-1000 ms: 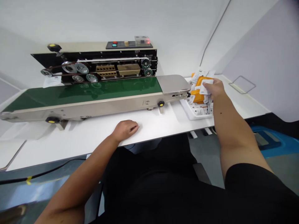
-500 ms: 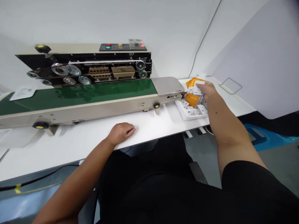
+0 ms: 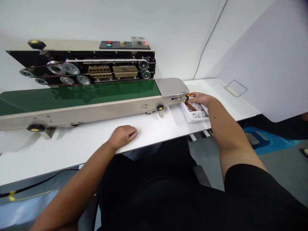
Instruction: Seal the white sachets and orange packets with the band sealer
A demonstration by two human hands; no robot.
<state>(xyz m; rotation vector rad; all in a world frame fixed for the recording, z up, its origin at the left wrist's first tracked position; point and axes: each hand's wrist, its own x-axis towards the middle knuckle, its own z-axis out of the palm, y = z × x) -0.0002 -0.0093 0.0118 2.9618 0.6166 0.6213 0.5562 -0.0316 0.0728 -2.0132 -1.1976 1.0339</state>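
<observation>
My left hand rests on the white table in a loose fist, holding nothing, just in front of the conveyor. My right hand is over a white plastic tray at the conveyor's right end. Its fingers are pinched together, and a bit of orange shows at the fingertips. What exactly they hold is partly hidden. Inside the tray lie white printed packets and orange-brown ones, partly covered by the hand. Beside the tray is the metal end plate of the conveyor.
A band sealing machine with wheels and belts stands behind its green conveyor belt. Black knobs stick out in front. A wire stand is at the table's right, with a blue plastic stool below.
My right hand has lowered toward the tray and moved left; the white and orange packets it held up no longer show above it. The white packet on the belt's left end is out of view.
</observation>
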